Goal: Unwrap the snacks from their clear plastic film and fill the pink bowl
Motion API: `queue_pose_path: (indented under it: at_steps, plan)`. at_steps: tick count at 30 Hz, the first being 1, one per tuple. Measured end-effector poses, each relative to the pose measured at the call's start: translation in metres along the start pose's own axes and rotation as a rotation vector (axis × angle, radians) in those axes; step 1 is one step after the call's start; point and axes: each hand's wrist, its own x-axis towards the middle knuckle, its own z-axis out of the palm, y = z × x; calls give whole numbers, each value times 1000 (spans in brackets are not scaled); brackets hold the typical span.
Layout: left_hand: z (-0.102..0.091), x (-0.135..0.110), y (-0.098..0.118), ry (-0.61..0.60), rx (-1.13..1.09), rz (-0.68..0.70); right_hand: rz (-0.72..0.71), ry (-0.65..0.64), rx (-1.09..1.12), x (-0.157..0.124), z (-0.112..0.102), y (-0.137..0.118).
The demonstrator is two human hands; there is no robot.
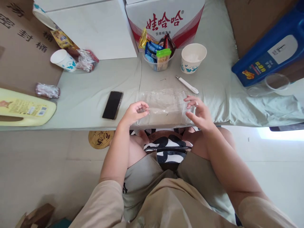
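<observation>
A clear plastic bag [163,103] lies flat and wrinkled on the cloth-covered surface near its front edge. At the bag's left end is my left hand [136,113], its fingers curled loosely with a gap between them and the thumb. My right hand [199,112] is over the bag's right end, thumb and fingers spread apart. Whether either hand's fingertips press on the thin film, I cannot tell. Just beyond the right hand lies a white-handled tool [187,85] with a metal tip. A black phone [112,105] lies to the left of my left hand.
Behind the bag stand a tub of wrapped snacks [158,60] and a paper cup [193,60]. White boxes [92,30] stand at the back. Another paper cup [63,60] and a yellow jug [26,107] are left; a blue jug [268,47] and clear plastic cup [276,83] are right.
</observation>
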Motion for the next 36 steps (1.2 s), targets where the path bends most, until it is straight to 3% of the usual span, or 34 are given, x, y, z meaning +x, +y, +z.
queue_pose_path:
  at_steps: [3,8,14,18,21,24,28,36]
  plan:
    - [0,2,-4,57,-98,12,20,-40,102,-2,2,-3]
    - [-3,3,-9,116,-228,11,168,123,113,-2,10,3]
    - [-10,2,-7,1,-116,-133,186,317,223,4,14,6]
    - [-6,6,-9,130,-285,-34,328,359,222,7,14,8]
    - [3,12,-11,259,-321,-4,399,327,210,8,13,9]
    - [10,17,-14,368,-195,0,416,238,172,8,14,11]
    - [14,19,-19,457,-43,75,384,237,124,8,16,10]
    - [12,21,-21,453,-46,20,471,222,70,12,15,4]
